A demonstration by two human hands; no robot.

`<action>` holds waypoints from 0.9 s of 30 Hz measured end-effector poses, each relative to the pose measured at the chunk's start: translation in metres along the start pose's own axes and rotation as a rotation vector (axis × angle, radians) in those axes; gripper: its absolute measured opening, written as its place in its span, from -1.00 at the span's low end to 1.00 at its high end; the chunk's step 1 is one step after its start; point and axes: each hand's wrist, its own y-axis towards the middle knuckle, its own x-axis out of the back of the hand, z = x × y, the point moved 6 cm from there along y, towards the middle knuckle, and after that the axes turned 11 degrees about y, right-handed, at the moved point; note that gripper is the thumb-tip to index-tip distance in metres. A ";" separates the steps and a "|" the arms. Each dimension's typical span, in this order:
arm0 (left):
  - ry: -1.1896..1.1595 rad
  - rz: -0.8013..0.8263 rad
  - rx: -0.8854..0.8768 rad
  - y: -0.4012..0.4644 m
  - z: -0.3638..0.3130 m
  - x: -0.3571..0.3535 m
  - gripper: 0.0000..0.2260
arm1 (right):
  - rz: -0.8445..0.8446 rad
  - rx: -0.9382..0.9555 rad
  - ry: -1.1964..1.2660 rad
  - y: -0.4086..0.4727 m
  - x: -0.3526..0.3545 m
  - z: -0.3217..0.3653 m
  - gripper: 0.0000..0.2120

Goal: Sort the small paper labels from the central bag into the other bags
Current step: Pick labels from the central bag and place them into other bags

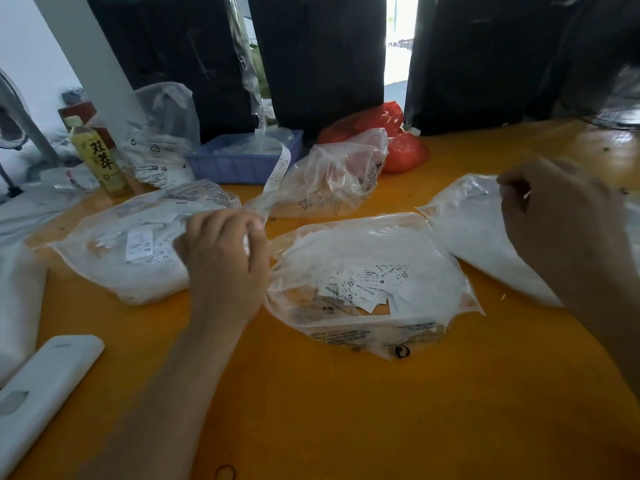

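The central clear bag [408, 237] lies open on the orange table, with several small white paper labels [367, 287] inside. My left hand [225, 258] hovers between it and the left bag [114, 271], fingers curled around something white, likely labels, at the left bag's mouth. The left bag holds several labels, one marked XS. My right hand [561, 230] rests on the right bag [481, 237], fingers pinched near its upper edge; whether a label is in them cannot be told. A fourth clear bag [332, 178] sits behind the central one.
A blue plastic tray [242, 164] and a red bag [398, 140] stand at the back, with a green drink bottle [100, 157] and another clear bag [159, 133] at back left. A white flat case [45, 389] lies at the near left. Black panels wall off the rear.
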 end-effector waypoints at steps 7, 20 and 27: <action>-0.675 0.426 -0.108 -0.033 -0.082 -0.004 -0.56 | -0.045 -0.181 0.705 -0.014 0.003 0.034 -0.91; -1.128 0.657 0.360 -0.049 -0.072 -0.029 -0.88 | 0.490 -0.362 1.064 -0.058 -0.069 0.069 -0.77; -1.151 0.746 0.445 -0.055 -0.075 -0.034 -0.84 | 0.462 -0.272 0.864 -0.055 -0.068 0.069 -0.94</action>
